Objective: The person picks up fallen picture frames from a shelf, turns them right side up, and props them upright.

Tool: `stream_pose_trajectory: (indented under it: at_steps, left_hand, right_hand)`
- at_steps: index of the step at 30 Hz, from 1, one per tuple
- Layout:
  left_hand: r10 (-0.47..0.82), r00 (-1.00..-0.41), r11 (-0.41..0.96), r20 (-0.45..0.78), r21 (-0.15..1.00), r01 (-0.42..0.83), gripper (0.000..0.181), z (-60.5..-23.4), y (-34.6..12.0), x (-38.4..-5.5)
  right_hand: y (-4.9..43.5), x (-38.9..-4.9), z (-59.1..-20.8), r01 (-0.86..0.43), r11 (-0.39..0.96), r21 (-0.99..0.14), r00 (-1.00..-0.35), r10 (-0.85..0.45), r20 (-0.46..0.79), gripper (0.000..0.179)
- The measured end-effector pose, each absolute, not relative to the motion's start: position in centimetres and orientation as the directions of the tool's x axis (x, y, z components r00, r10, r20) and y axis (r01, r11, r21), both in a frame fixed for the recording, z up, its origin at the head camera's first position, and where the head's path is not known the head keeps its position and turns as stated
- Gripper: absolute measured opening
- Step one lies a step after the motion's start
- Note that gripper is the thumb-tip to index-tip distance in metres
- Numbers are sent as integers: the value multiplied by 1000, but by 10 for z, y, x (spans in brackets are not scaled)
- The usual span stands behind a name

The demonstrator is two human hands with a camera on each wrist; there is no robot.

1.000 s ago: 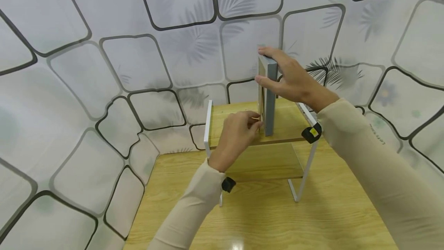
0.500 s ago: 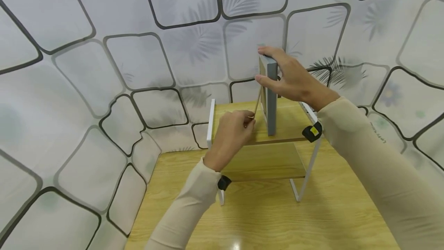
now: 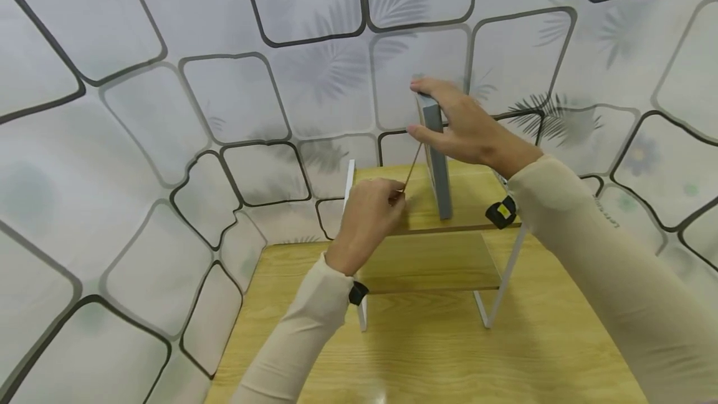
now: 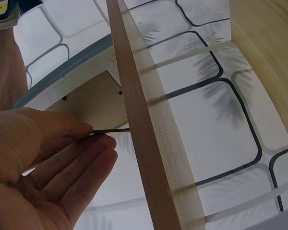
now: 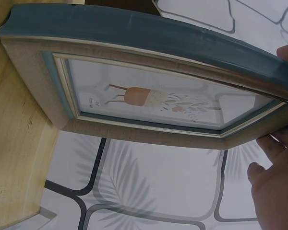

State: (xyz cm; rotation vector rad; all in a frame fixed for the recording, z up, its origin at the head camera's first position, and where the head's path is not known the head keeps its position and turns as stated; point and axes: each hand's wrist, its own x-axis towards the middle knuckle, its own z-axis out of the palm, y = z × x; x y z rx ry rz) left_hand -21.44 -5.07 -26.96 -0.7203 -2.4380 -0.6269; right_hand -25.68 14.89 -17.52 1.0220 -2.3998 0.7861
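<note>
— While the right hand (image 3: 468,129) grips the top of the frame (image 3: 436,154), where does that frame stand?

— On the top board of the shelf (image 3: 477,195), upright, its edge toward the head camera. From the middle of that board it sits at about twelve o'clock, near the back. The thumb lies on the near side of the frame's top and the fingers curl over the far side, so that hand is clamped on it.

— And the left hand (image 3: 367,217)?

— It is at about nine o'clock from the frame's foot, apart from the right hand. Its thumb and fingers pinch the lower end of the stand (image 3: 412,170), a thin brown leg that slants up from the hand to the back of the frame.

— What does the left wrist view show?

— The fingers (image 4: 72,167) close on the thin edge of the stand (image 4: 110,130), with the shelf's board edge (image 4: 153,143) running across in front.

— And the right wrist view?

— The frame's face (image 5: 153,96): a blue-grey and beige border round a small drawing, with fingertips (image 5: 285,52) on its upper edge. The shelf rests on a wooden table (image 3: 426,354), and a patterned cloth (image 3: 168,80) hangs behind.
</note>
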Motion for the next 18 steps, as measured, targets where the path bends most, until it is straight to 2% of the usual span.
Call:
stream_pose_trajectory:
  at_steps: [18]
  left_hand:
    - [310, -753, 790, 581, 283, 544, 15, -270, -68, -216]
  right_hand:
    - [128, -262, -173, -766, 582, -272, -624, -575, 530, 68]
